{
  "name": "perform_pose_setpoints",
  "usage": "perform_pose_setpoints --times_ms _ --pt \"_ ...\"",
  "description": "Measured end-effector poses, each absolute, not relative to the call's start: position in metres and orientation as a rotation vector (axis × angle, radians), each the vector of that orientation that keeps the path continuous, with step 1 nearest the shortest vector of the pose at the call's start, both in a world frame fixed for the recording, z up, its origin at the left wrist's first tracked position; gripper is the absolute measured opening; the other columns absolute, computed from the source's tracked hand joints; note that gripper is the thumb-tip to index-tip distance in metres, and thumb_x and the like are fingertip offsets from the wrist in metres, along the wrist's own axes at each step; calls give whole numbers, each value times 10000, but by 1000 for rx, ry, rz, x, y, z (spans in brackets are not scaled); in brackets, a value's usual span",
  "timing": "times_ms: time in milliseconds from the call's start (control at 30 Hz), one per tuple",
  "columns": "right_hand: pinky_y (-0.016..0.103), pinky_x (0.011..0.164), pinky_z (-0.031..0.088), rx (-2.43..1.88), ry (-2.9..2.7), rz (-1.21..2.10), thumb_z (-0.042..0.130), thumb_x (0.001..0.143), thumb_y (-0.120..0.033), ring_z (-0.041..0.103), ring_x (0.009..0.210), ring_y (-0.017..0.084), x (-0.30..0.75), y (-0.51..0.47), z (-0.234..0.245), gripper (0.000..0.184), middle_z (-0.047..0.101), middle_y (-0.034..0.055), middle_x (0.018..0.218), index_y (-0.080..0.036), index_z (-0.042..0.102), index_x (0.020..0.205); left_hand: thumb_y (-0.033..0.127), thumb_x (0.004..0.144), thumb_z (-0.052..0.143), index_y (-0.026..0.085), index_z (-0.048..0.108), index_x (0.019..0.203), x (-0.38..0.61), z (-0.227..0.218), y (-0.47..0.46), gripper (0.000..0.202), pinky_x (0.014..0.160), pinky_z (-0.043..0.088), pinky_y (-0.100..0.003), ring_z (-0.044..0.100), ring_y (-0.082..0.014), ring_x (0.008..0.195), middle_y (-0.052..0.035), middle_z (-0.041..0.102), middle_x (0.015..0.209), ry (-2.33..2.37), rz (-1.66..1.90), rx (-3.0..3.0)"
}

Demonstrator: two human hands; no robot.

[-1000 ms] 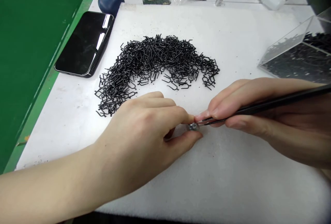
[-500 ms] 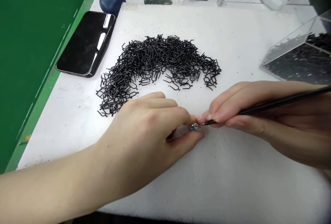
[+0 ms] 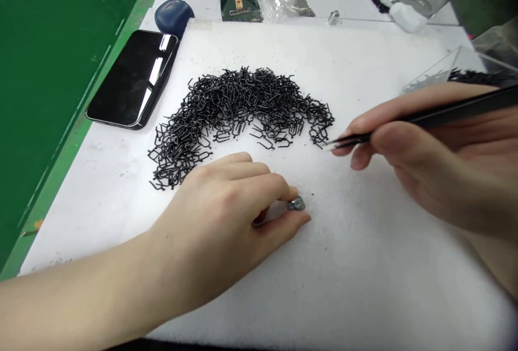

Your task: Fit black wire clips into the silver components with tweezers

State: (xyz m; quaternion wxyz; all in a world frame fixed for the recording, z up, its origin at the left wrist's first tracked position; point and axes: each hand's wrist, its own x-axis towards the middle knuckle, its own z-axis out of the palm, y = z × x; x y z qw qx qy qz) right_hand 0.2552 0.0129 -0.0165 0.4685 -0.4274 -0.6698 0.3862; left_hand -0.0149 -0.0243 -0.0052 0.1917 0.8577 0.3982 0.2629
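Note:
My left hand point(image 3: 230, 216) rests on the white foam mat point(image 3: 348, 264) and pinches a small round grey metal part point(image 3: 297, 204) between thumb and forefinger. My right hand point(image 3: 437, 162) grips black tweezers point(image 3: 424, 119), whose tip hovers at the right end of a curved heap of small black wire clips point(image 3: 238, 110). I cannot make out anything between the tweezer tips.
A black phone point(image 3: 133, 78) lies at the mat's left edge beside a green wall point(image 3: 48, 70). A dark blue oval object point(image 3: 174, 15), a green packet point(image 3: 238, 1) and plastic bags sit at the back. A clear box of black parts point(image 3: 465, 73) stands at the right.
My right hand has lifted the tweezers away from the grey part and moved up and right to the heap's right end. My left hand stays put on the part.

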Motion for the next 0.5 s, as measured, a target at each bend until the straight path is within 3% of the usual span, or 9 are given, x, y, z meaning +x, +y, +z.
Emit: perform_pose_setpoints --times_ms 133,300,400,500 --pt "325 698 722 -1163 -1722 686 961 999 -105 874 781 193 242 19 -17 232 921 -45 912 -334 938 970 181 1001 994 134 856 924 -15 -8 -24 165 590 443 -278 580 -122 638 65 662 706 1130 741 2429" --pt "315 721 753 -1144 -1815 646 960 993 -104 904 811 198 244 22 -22 229 948 -49 976 -331 945 1013 298 1121 856 113 862 1103 -17 -4 -26 186 578 444 -304 549 -143 635 49 648 761 1099 721 2428" --pt "293 716 748 -1132 -1811 662 955 987 -92 900 820 182 246 22 -21 254 953 -61 1009 -338 946 1045 167 1108 727 111 856 1238 -18 -2 -27 191 610 484 -319 595 -179 709 29 679 801 1043 694 2389" --pt "281 751 757 -1132 -1762 677 926 1006 -62 912 856 177 241 20 -17 283 953 -67 998 -342 943 1045 100 1068 695 129 873 1142 -17 -5 -26 195 660 524 -341 615 -199 758 7 709 821 1009 667 2371"
